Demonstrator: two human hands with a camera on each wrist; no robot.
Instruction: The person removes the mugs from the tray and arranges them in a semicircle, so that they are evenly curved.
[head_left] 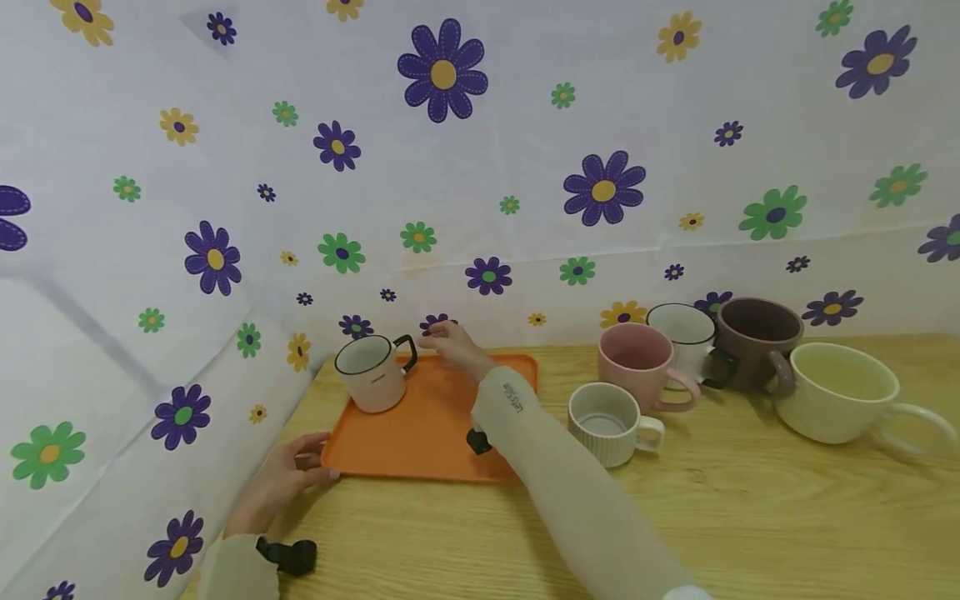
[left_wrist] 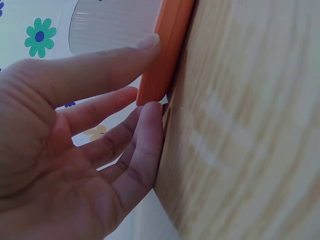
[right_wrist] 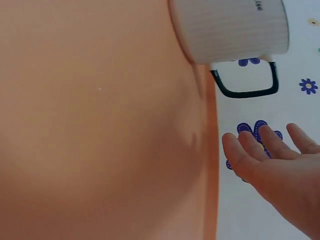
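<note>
An orange tray (head_left: pixel 431 433) lies on the table with a white dark-rimmed mug (head_left: pixel 372 387) standing upright at its back left. The mug's black handle (right_wrist: pixel 245 94) points right. My left hand (head_left: pixel 285 479) holds the tray's near left corner, thumb against the front rim (left_wrist: pixel 162 60) and fingers around the side. Over the tray's back edge, my right hand (head_left: pixel 459 348) hovers to the right of the mug handle. In the right wrist view its fingers (right_wrist: pixel 245 152) are loosely extended and spread, apart from the handle, with nothing between them.
Right of the tray stand a small ribbed cup (head_left: pixel 603 437), a pink mug (head_left: pixel 636 367), another white mug (head_left: pixel 678 333), a dark brown mug (head_left: pixel 753 342) and a wide pale green cup (head_left: pixel 832 400). A flower-patterned sheet (head_left: pixel 517 108) bounds the table (head_left: pixel 750 517) at the back and left.
</note>
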